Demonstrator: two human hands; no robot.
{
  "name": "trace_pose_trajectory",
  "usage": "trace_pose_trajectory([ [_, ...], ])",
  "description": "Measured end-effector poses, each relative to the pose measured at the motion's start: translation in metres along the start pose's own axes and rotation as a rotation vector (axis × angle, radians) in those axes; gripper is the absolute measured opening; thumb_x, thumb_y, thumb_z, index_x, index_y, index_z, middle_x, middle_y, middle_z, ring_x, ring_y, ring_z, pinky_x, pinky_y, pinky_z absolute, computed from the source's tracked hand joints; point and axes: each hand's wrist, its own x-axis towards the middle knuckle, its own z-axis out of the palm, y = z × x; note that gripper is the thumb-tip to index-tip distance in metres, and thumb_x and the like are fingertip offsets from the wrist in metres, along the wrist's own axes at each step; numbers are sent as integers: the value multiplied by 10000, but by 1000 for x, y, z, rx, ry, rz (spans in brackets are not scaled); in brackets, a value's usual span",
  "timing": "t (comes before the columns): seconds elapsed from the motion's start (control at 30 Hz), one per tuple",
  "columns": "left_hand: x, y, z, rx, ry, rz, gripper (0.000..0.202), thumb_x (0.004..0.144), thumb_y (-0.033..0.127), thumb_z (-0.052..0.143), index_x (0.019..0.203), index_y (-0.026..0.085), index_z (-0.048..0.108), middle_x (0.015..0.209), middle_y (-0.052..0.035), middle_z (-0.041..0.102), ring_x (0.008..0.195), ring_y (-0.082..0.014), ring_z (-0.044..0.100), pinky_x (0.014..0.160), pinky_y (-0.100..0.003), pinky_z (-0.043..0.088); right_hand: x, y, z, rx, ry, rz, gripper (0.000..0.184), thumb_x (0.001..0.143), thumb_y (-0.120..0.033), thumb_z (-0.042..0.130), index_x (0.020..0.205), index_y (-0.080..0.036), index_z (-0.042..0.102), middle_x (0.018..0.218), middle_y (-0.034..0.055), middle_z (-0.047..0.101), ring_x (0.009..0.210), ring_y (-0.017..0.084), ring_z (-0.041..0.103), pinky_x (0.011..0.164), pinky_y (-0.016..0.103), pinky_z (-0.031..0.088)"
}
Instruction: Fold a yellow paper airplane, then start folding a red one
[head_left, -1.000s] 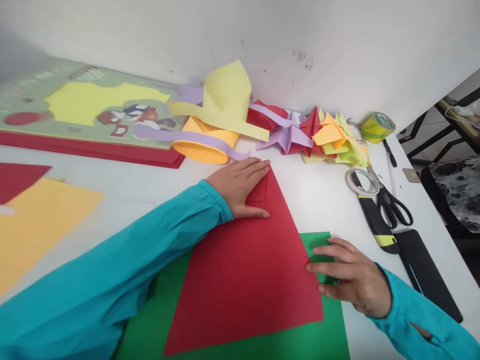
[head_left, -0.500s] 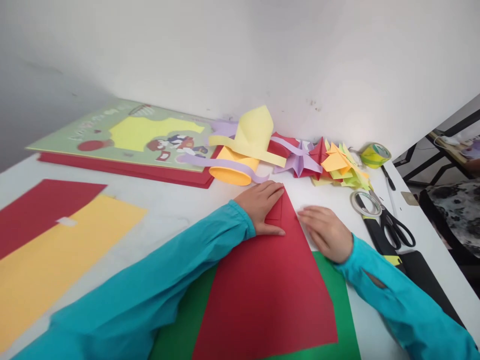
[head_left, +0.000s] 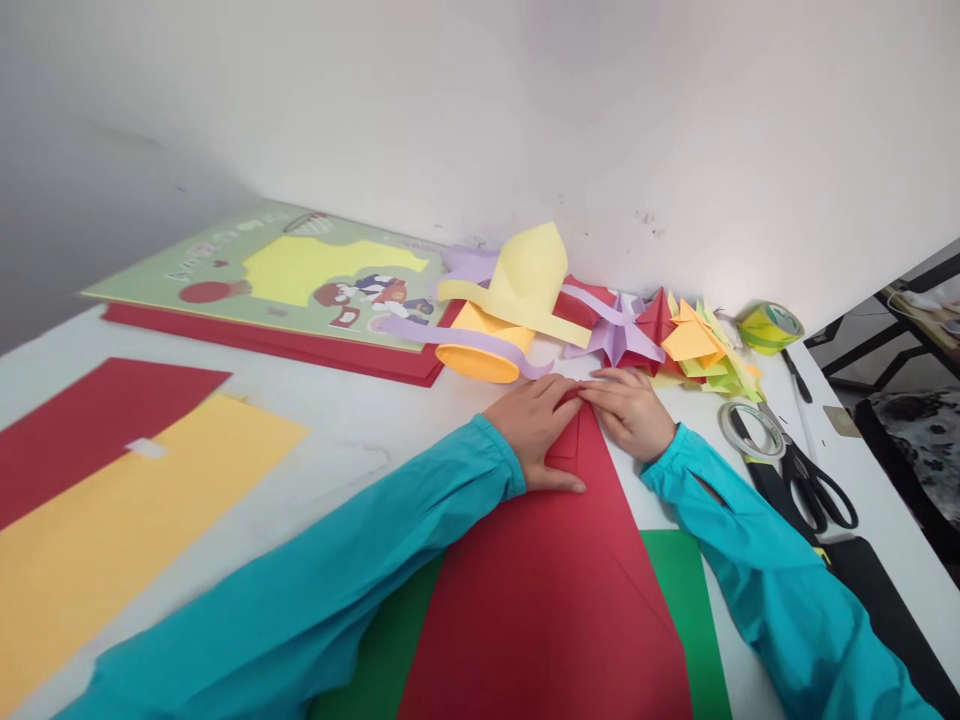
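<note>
A sheet of red paper, folded to a narrow point at its far end, lies over a green sheet in front of me. My left hand rests on the folded tip, fingers stretched forward and thumb spread, pressing the paper down. Opposite it, my right hand has its fingers close together on the very tip, beside my left fingertips. They appear to pinch the red paper there, though my right thumb is hidden. Small creased flaps show between my left thumb and index finger.
Red and orange sheets lie left. Behind them is a green illustrated board on red card. Paper crafts line the wall. Right are yellow-green tape, a clear tape roll, scissors and a black case.
My right hand has moved from beside the red paper's right edge forward and left to its tip, meeting my left fingertips. My left hand stays on the fold. The view has shifted slightly.
</note>
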Motion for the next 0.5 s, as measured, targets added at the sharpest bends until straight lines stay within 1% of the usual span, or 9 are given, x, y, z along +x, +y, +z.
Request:
trace_pose_trajectory([
  [0.1,-1,0,0,4,0,-5,1036,612,852,515,1230,19,509,1301,-270,459,1191,-389,435,998,-510,378,-1,-2,1,21,17,-16,329,885,-147,449,1131,-219,656,1136,52,692,1123,232,553,961,457,396],
  [0.23,-1,-1,1,5,7,-5,1027,600,849,531,1240,47,497,1313,-264,450,1214,-393,419,1001,-511,373,-2,-1,3,96,44,11,339,878,-132,450,1129,-222,660,1111,49,700,1094,227,564,940,444,431],
  [0.33,-2,-1,2,0,4,-5,1046,602,849,532,1251,30,487,1326,-276,440,1228,-400,410,1011,-510,362,-3,0,4,126,45,12,336,881,-127,445,1126,-211,660,1102,53,702,1082,224,569,934,436,443],
  [0.4,-1,-1,1,9,-10,-5,1056,610,846,531,1265,19,476,1355,-280,422,1238,-402,401,1013,-513,359,-2,1,4,127,46,4,338,884,-129,442,1131,-215,657,1089,57,705,1079,222,571,932,436,445],
  [0.5,0,-1,-1,18,-47,-3,1054,610,845,530,1277,32,472,1383,-255,423,1248,-394,394,1011,-520,361,-2,0,3,117,46,-3,344,885,-131,440,1137,-225,654,1076,58,707,1075,222,574,927,438,447],
])
